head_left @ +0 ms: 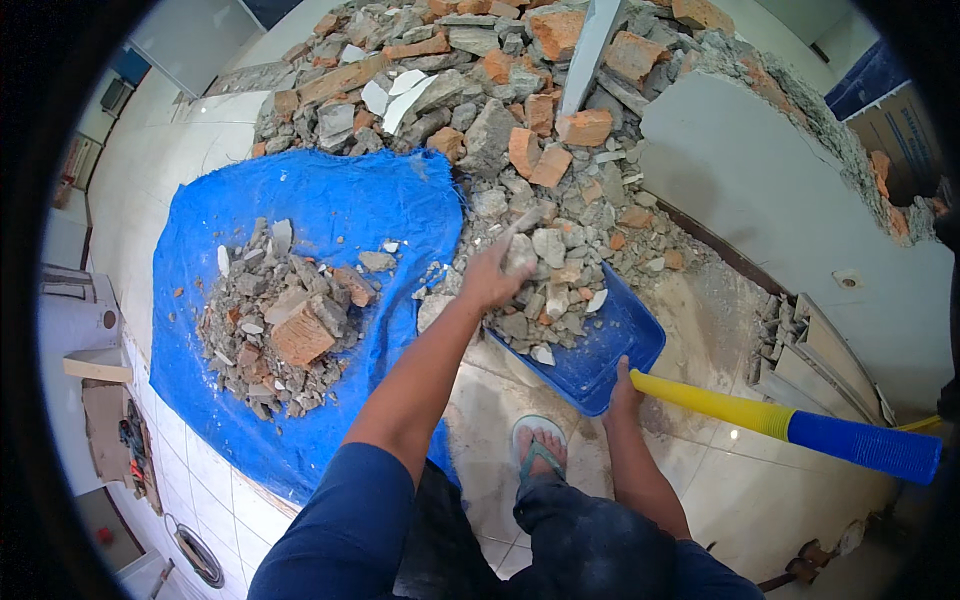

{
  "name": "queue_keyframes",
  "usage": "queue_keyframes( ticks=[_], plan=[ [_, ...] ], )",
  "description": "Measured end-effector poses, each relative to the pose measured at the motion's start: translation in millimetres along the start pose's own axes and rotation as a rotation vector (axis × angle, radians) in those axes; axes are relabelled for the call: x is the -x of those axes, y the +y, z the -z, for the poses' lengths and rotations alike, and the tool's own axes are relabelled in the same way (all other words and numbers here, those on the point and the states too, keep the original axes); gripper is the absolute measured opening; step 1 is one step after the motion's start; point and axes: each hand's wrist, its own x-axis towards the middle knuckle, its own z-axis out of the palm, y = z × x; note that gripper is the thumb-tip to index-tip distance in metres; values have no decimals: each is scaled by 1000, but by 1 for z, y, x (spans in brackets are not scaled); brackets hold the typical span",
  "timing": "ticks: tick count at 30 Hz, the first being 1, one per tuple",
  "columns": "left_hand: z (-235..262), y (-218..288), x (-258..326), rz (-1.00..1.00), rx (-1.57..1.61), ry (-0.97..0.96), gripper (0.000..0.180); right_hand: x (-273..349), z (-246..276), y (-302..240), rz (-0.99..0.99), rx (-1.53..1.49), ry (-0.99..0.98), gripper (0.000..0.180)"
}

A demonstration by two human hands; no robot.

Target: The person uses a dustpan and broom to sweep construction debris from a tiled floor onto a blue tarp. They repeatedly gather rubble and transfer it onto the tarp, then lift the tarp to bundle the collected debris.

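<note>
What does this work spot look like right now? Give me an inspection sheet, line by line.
Surface: pale tiled floor, dusty near the rubble.
Job's things: blue dustpan loaded with debris, tipped against the rubble pile of bricks and concrete; yellow and blue handle lies beside it.
Clutter: blue tarp carrying a smaller debris heap; broken wall slab; stacked tile pieces.
Grippers: left hand on the rubble at the dustpan's mouth, raking grip, fingers partly hidden; right hand grips the dustpan's near edge.
Cables: nothing seen.
Surroundings: sandalled foot below the dustpan; tools on the floor at far left.
</note>
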Motion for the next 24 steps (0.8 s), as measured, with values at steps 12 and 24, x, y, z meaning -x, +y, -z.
queue_keyframes(
  ticks=[12, 24],
  plan=[
    [-48, 44, 135, -436, 47, -76, 61, 26, 6, -23, -12, -269, -195, 46],
    [84, -57, 120, -89, -700, -428, 119, 37, 83, -26, -26, -509, -446, 42]
  ],
)
